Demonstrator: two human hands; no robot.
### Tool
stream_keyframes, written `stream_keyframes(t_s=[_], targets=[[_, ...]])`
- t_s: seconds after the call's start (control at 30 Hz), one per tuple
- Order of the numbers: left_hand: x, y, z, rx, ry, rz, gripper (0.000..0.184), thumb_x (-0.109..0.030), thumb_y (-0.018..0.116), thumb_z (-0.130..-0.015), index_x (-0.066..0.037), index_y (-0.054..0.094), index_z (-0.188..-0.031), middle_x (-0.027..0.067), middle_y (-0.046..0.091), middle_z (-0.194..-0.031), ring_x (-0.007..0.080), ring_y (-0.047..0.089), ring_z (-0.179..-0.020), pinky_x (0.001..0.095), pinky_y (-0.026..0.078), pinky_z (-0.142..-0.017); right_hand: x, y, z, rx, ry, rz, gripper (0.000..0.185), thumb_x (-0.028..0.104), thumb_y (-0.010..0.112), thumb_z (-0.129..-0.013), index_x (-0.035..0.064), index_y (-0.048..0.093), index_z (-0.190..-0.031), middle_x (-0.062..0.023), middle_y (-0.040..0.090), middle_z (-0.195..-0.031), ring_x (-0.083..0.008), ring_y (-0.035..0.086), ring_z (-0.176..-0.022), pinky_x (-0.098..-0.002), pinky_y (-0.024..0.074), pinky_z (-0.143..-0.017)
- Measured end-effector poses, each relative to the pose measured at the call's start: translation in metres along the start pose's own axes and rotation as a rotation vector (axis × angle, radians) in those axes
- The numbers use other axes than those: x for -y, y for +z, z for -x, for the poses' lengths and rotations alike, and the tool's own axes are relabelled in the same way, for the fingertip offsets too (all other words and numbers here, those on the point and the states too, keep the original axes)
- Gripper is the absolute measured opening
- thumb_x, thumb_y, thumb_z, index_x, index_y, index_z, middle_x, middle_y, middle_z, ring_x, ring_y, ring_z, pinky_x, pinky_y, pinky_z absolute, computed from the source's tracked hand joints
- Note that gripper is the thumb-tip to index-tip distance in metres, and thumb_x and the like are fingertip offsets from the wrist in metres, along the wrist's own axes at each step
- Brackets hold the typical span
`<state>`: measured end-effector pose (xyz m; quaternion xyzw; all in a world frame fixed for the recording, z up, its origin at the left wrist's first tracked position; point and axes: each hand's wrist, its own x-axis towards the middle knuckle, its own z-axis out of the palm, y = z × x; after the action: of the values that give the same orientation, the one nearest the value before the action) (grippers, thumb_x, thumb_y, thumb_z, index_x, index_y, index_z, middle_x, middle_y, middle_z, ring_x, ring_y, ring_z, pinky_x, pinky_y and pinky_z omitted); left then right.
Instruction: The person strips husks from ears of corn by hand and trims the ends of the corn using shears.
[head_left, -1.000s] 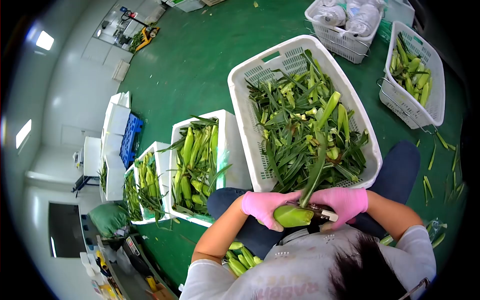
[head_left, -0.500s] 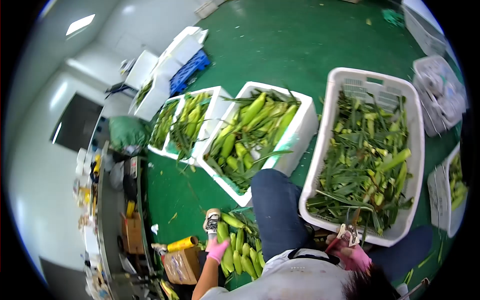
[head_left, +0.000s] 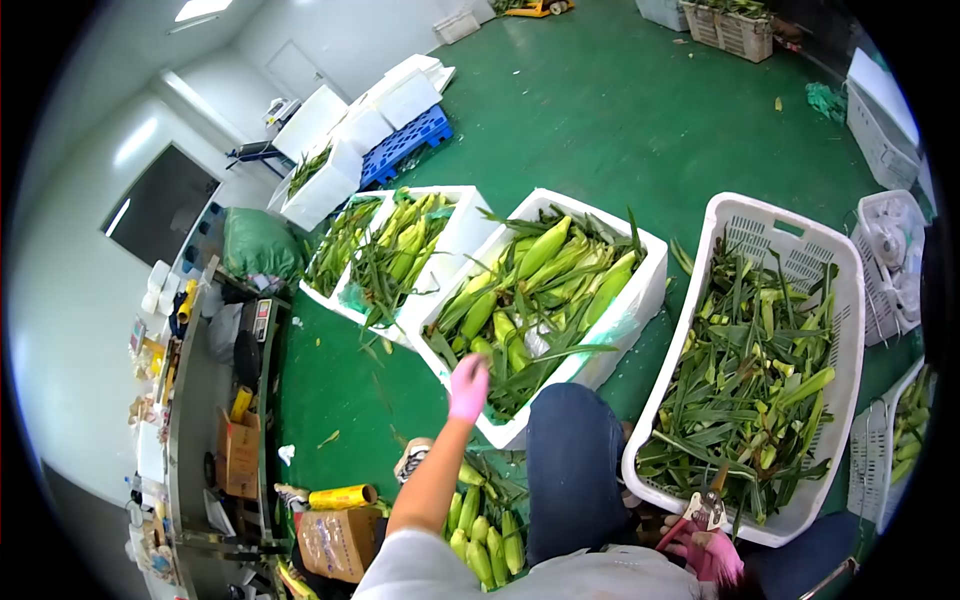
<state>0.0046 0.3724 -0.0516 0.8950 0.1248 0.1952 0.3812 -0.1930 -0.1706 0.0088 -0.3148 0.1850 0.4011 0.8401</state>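
Right hand (head_left: pixel 708 553): gripping red-handled metal shears (head_left: pixel 706 511). Left hand (head_left: pixel 468 390): near smooth, tapered corn (head_left: pixel 545 250) in white foam box (head_left: pixel 648 293); cannot tell whether closed.

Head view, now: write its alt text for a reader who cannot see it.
A person's pink-gloved left hand is at the near edge of a white box of green corn, and the right hand holds red-handled shears beside a white basket of leaves. More corn ears lie on the green floor.
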Motion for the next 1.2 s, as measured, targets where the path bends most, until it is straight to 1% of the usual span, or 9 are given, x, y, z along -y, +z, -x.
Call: stream_keyframes(t_s=[0.1, 0.17, 0.27, 0.4, 0.53, 0.7, 0.87, 1.03, 1.2], targets=[[-0.032, 0.106, -0.093, 0.362, -0.189, 0.070, 0.030, -0.013, 0.054, -0.095, -0.003, 0.073, -0.116, 0.0169, 0.075, -0.112, 0.0277, 0.070, -0.108, 0.0341, 0.052, -0.096, -0.002, -0.003, 0.003, -0.051, -0.046, -0.050, 0.071, 0.021, 0.074, -0.083, 0.0029, 0.044, -0.145, -0.0182, 0.055, -0.140, -0.0349, 0.053, -0.133, -0.0533, 0.0434, -0.111], [0.025, 0.196, -0.131, 0.512, -0.319, -0.080, 0.042, -0.032, 0.053, -0.094, -0.004, 0.073, -0.119, 0.0197, 0.072, -0.120, 0.0345, 0.067, -0.115, 0.0403, 0.049, -0.102, -0.004, -0.006, 0.007, -0.085, -0.084, -0.083, 0.071, 0.020, 0.074, -0.083, 0.0031, 0.045, -0.145, -0.0183, 0.055, -0.140, -0.0351, 0.053, -0.133, -0.0536, 0.0436, -0.111], [-0.017, 0.227, -0.146, 0.694, -0.369, -0.437, 0.074, -0.059, 0.038, -0.097, 0.000, 0.065, -0.131, 0.0243, 0.058, -0.141, 0.0407, 0.055, -0.132, 0.0457, 0.042, -0.111, -0.004, -0.010, 0.015, -0.131, -0.151, -0.141, 0.070, 0.020, 0.074, -0.083, 0.0035, 0.045, -0.145, -0.0185, 0.056, -0.139, -0.0354, 0.053, -0.132, -0.0540, 0.0439, -0.110], [-0.026, 0.198, -0.156, 0.791, -0.681, 0.008, 0.098, -0.075, 0.055, -0.088, 0.005, 0.052, -0.145, 0.0241, 0.051, -0.150, 0.0339, 0.051, -0.137, 0.0393, 0.036, -0.113, -0.005, -0.014, 0.012, -0.133, -0.222, -0.209, 0.070, 0.020, 0.074, -0.084, 0.0040, 0.045, -0.145, -0.0188, 0.056, -0.138, -0.0357, 0.053, -0.132, -0.0546, 0.0443, -0.110], [-0.043, 0.166, -0.149, 0.903, -0.545, 0.184, 0.102, -0.066, 0.070, -0.084, 0.007, 0.043, -0.150, 0.0226, 0.055, -0.146, 0.0322, 0.053, -0.134, 0.0384, 0.039, -0.112, -0.006, -0.018, 0.006, -0.088, -0.282, -0.256, 0.069, 0.020, 0.073, -0.084, 0.0045, 0.045, -0.145, -0.0191, 0.057, -0.138, -0.0360, 0.054, -0.131, -0.0552, 0.0447, -0.109], [-0.168, 0.121, -0.119, 0.624, 0.021, -0.407, 0.080, -0.047, 0.084, -0.074, 0.005, 0.053, -0.126, 0.0268, 0.070, -0.109, 0.0393, 0.069, -0.104, 0.0419, 0.054, -0.092, -0.003, -0.016, -0.001, 0.004, -0.398, -0.246, 0.069, 0.015, 0.070, -0.085, 0.0076, 0.042, -0.148, -0.0207, 0.058, -0.132, -0.0383, 0.055, -0.128, -0.0570, 0.0462, -0.105], [-0.280, 0.112, -0.011, 0.549, 0.387, -0.075, 0.083, -0.032, 0.086, -0.075, 0.001, 0.046, -0.141, 0.0234, 0.064, -0.128, 0.0376, 0.063, -0.120, 0.0425, 0.050, -0.102, 0.028, 0.009, 0.021, 0.006, -0.498, -0.070, 0.073, 0.002, 0.072, -0.078, 0.0049, 0.042, -0.143, -0.0170, 0.059, -0.130, -0.0330, 0.058, -0.124, -0.0492, 0.0458, -0.109], [-0.335, 0.133, 0.069, 1.306, -0.127, 0.483, 0.080, -0.021, 0.084, -0.080, 0.001, 0.047, -0.147, 0.0047, 0.062, -0.125, 0.0147, 0.057, -0.110, 0.0294, 0.049, -0.097, 0.056, -0.003, 0.038, -0.183, -0.662, 0.441, 0.068, 0.004, 0.073, -0.079, 0.0066, 0.044, -0.141, -0.0074, 0.057, -0.122, -0.0179, 0.056, -0.108, -0.0373, 0.0468, -0.100], [-0.347, 0.144, 0.100, 1.568, 0.135, 0.469, 0.093, -0.018, 0.084, -0.078, 0.000, 0.036, -0.155, 0.0071, 0.052, -0.142, 0.0170, 0.049, -0.128, 0.0311, 0.039, -0.110, 0.087, -0.029, 0.068, -0.410, -0.581, 0.694, 0.060, 0.021, 0.078, -0.085, 0.0061, 0.047, -0.134, -0.0063, 0.056, -0.114, -0.0161, 0.055, -0.102, -0.0332, 0.0496, -0.090]])
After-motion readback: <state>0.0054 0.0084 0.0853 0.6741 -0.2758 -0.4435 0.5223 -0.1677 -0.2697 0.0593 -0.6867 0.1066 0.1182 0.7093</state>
